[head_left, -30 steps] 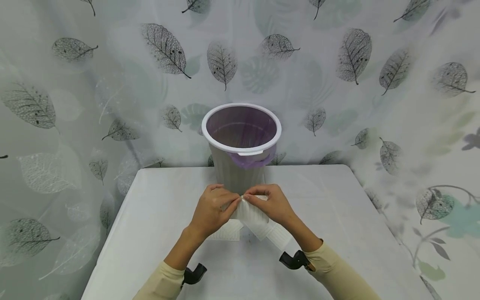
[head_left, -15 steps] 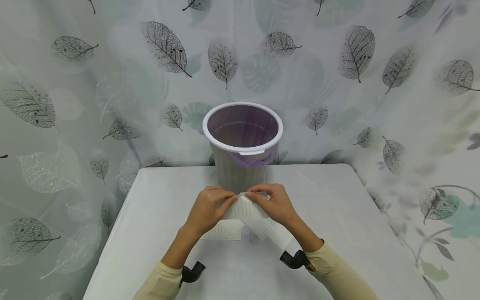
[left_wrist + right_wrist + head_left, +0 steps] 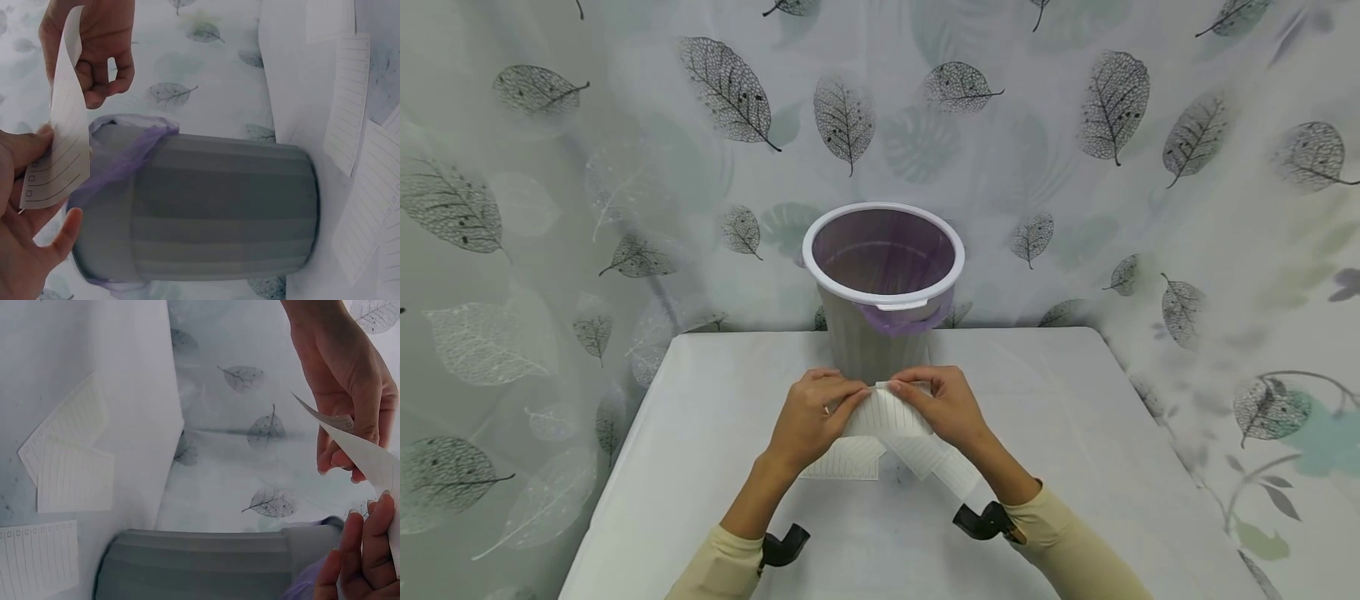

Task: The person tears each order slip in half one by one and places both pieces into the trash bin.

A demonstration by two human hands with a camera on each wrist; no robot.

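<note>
My left hand (image 3: 808,419) and right hand (image 3: 942,407) hold up one small lined paper sheet (image 3: 887,415) in front of the bin, pinching its upper edge between thumbs and fingertips. Row-end checkboxes show on that curling sheet (image 3: 65,150) in the left wrist view. My hands stand slightly apart along the edge. Beneath them, several similar lined sheets (image 3: 847,460) lie on the table, some overlapping; the left wrist view has one such loose sheet (image 3: 350,100) at its right side. The fingers partly cover the held sheet's corners.
A grey bin (image 3: 880,342) with a white rim and a purple liner stands behind the hands. White cloth covers the table (image 3: 1045,450). A leaf-patterned curtain (image 3: 880,125) hangs behind and at both sides. Black wrist mounts (image 3: 786,547) sit below the hands.
My fingertips, close together one second ago, have drawn slightly apart, the left hand shifting left. The held sheet now spreads wider between them. The loose sheets and the bin stay put.
</note>
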